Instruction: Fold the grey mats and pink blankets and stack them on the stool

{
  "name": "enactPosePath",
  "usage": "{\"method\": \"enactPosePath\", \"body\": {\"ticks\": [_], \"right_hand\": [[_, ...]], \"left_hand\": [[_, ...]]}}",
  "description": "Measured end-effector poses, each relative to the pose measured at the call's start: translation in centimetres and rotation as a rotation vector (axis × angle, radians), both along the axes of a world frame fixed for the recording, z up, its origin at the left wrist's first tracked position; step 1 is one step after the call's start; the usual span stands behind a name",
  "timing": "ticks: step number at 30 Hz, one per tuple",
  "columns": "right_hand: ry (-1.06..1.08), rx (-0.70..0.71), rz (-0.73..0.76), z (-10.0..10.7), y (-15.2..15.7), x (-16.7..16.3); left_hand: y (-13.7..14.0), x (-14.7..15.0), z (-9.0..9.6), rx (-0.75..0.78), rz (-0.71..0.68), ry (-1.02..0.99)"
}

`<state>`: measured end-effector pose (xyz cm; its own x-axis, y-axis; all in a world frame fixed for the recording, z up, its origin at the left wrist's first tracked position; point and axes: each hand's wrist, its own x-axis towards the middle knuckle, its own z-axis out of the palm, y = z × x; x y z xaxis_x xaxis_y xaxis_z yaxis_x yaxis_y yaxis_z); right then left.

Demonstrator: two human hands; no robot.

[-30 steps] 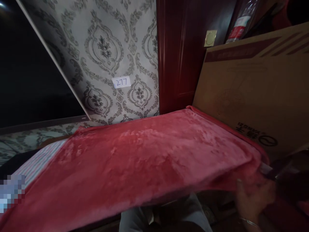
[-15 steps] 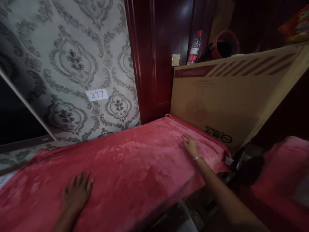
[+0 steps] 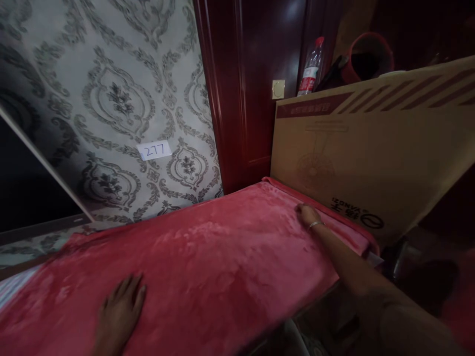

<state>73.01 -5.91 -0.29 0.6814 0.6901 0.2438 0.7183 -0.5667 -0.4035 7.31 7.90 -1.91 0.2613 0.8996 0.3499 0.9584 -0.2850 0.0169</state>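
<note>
The left hand [image 3: 120,309] is smeared with motion blur and cut off at the wrist by the bottom edge. The red blanket [image 3: 222,267] runs out of frame at lower left, and whatever it's spread over is fully covered. The cardboard box [image 3: 371,158] is clipped by the right edge, its lower corner lost in shadow. The label on the bottle [image 3: 311,69] can't be read, way too small. The right hand [image 3: 308,215] has its fingers hidden.

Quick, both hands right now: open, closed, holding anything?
Left hand: open, flat on the red blanket, holding nothing.
Right hand: resting on the blanket's far edge; grip cannot be told.
</note>
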Motion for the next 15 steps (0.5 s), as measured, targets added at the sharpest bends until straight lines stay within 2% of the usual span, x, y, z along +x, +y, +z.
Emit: {"method": "enactPosePath", "body": {"ticks": [5, 9, 13, 15], "right_hand": [[-0.023, -0.107, 0.159, 1.3, 0.2, 0.3], [-0.049, -0.115, 0.332, 1.9, 1.2, -2.4], [-0.04, -0.079, 0.563, 0.8, 1.4, -6.8], [-0.048, -0.002, 0.594, -0.1, 1.0, -7.7]], "left_hand": [[-0.1, 0.1, 0.1, 0.035, -0.041, -0.038], [-0.1, 0.5, 0.4, 0.019, -0.04, -0.012], [-1.8, 1.1, 1.4, -0.028, -0.031, -0.047], [-2.5, 1.1, 1.9, -0.072, -0.048, -0.097]]}}
